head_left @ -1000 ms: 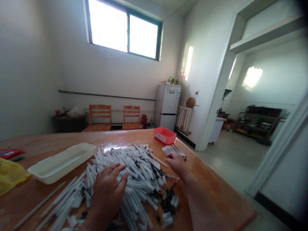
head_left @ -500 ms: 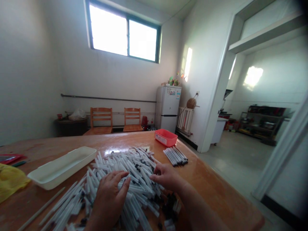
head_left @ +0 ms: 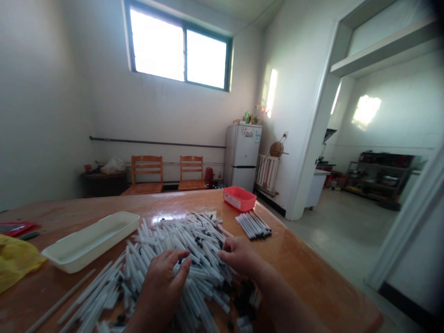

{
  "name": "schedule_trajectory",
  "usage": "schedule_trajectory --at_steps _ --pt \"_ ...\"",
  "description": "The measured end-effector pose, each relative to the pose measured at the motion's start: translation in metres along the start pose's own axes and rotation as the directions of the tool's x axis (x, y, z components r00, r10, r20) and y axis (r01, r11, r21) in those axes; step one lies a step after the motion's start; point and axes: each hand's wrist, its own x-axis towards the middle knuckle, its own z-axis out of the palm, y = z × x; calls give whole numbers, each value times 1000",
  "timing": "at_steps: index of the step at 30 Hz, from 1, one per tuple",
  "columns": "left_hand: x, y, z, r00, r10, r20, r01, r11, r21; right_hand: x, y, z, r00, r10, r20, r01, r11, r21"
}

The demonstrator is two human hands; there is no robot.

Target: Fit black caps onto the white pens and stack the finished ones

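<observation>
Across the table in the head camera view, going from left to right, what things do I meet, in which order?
Yellow plastic bag → white plastic tray → big pile of white pens → small stack of pens

The wooden table (head_left: pixel 312 286) (quite glossy) holds white pen barrels (head_left: pixel 180 240), a cream tray (head_left: pixel 90 243), a red bin (head_left: pixel 239 199).

A home room with refrigerator (head_left: pixel 242 157), radiator (head_left: pixel 267 175), wooden chairs (head_left: pixel 146 174).

Head-worn camera looks down on left hand (head_left: pixel 161 282) and right hand (head_left: pixel 239 255).
</observation>
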Motion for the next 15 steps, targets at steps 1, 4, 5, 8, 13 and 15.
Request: schedule_trajectory --at_steps 1,4,5,8,13,15 --pt "0 0 0 1000 -2 5 2 1000 -7 0 0 0 1000 0 -2 0 1000 18" --pt "0 1 -1 1000 -25 12 26 999 -33 0 5 -7 1000 -11 3 10 979 202" --pt "0 1 -1 999 -40 14 40 998 -46 -1 7 -10 1000 -18 8 15 965 261" --pt "1 5 -3 996 -89 12 90 990 -111 -4 13 -24 998 -31 63 3 914 406" --pt "0 11 -5 977 -209 41 211 930 -299 -12 10 -42 984 -87 153 -43 723 689" --pt "1 15 -6 963 -251 94 268 878 -397 -15 5 -45 979 -127 163 -40 659 751"
